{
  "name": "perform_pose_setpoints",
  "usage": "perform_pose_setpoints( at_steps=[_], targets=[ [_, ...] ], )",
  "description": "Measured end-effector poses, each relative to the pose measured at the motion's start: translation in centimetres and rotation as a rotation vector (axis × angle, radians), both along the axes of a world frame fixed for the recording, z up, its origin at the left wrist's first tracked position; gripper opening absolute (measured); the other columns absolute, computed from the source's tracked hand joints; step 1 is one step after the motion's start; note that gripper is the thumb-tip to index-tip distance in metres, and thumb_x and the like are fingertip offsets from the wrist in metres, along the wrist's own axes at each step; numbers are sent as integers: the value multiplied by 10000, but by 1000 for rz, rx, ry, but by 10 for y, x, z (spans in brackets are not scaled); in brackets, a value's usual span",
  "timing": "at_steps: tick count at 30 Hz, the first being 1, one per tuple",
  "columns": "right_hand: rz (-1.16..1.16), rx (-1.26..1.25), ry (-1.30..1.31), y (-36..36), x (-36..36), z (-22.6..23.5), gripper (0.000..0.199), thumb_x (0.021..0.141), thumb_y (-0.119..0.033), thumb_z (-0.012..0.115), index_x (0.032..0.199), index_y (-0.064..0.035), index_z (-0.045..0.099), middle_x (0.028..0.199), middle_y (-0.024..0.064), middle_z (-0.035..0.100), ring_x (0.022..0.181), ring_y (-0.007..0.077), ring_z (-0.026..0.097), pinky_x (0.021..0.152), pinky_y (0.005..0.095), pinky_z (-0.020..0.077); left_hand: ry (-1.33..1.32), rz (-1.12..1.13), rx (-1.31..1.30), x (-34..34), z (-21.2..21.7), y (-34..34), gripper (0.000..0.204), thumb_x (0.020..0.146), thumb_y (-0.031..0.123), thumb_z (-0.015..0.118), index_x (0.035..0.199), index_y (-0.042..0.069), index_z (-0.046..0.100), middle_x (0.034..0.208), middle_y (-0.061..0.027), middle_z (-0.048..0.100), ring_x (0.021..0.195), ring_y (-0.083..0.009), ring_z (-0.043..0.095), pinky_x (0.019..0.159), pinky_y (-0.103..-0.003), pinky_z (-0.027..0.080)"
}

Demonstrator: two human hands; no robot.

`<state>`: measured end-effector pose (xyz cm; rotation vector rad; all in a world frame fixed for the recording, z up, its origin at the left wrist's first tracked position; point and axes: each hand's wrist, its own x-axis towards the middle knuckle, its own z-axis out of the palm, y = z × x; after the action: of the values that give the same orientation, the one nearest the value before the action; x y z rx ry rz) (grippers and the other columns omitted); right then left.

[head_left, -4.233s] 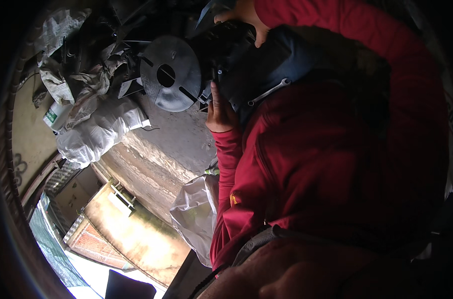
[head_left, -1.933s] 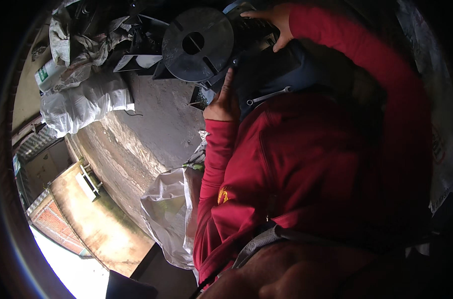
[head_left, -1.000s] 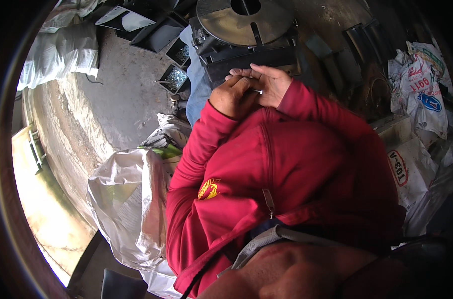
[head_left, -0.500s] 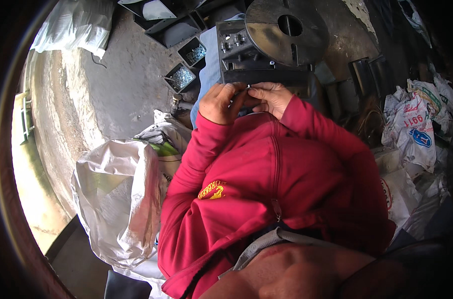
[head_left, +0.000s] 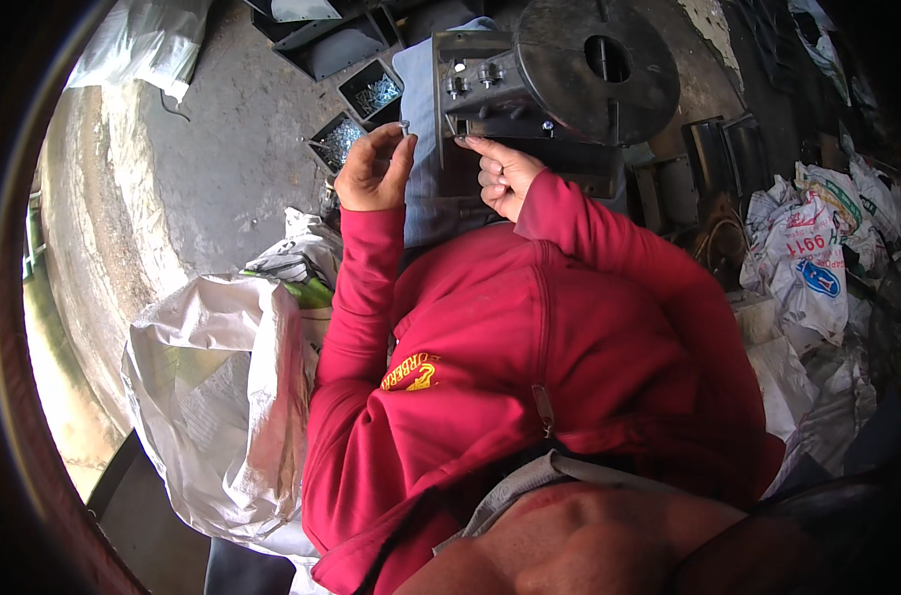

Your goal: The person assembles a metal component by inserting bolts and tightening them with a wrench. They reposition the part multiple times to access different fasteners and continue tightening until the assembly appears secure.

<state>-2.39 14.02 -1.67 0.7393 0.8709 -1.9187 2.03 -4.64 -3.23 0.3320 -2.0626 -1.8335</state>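
A person in a red long-sleeved top looked down at their own two hands, raised in front of a heavy grey metal machine part [head_left: 530,89] that rested on their lap. The left hand [head_left: 373,169] was curled, its thumb and forefinger pinched on a small silvery bolt [head_left: 405,127] held just beside the left edge of the machine part. The right hand [head_left: 502,174] was loosely curled with the forefinger stretched out, its tip touching the lower edge of the part's upright plate; whether it gripped anything could not be told.

The machine part consisted of a flat upright plate carrying two bolt heads [head_left: 473,77] near its top, joined to a round dark metal disc [head_left: 597,67] with a hole in its middle. Blue cloth [head_left: 420,129] showed under the part and between the hands.

On the grey concrete floor [head_left: 222,159] to the left of the hands stood small open metal trays [head_left: 371,91] filled with shiny screws or similar small hardware, and larger dark trays lay beyond them near the top edge. A big crumpled white plastic sack [head_left: 212,397] lay at the person's left side, with a strip of green [head_left: 306,293] showing at its top. More white sacks with printed markings [head_left: 802,253] were heaped on the right, near dark metal pieces [head_left: 713,154].
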Motion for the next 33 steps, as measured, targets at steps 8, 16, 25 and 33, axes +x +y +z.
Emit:
perform_pose_setpoints(
  at_steps=[8,16,25,33],
  targets=[
    [-65,-80,114,-4,5,-5,137,900,-232,678,944,-124,606,564,-96,343,468,11,289,429,191,228,67,-97,-41,-5,-11,-2,337,875,16,692,1203,50,620,844,8,631,664,-50,560,539,-189,455],
    [-119,-130,148,-1,2,-2,344,919,-298,641,682,-164,431,478,-88,280,410,42,245,390,201,218,-35,-135,108,-3,-9,-7,300,868,40,711,1161,29,646,915,-24,678,716,-64,605,526,-182,447],
    [-124,-143,161,1,2,-1,272,908,-290,662,780,-147,469,495,-91,292,410,38,240,388,200,215,95,-139,-72,-11,21,18,196,830,30,742,1016,34,679,893,-36,705,629,-45,577,505,-201,444],
    [-189,-221,182,2,6,-5,273,901,-237,677,754,-175,456,498,-92,292,408,33,238,386,200,207,216,-120,-597,-19,27,26,259,748,-12,771,980,59,680,865,-53,689,603,-117,580,508,-237,432]
  ],
)
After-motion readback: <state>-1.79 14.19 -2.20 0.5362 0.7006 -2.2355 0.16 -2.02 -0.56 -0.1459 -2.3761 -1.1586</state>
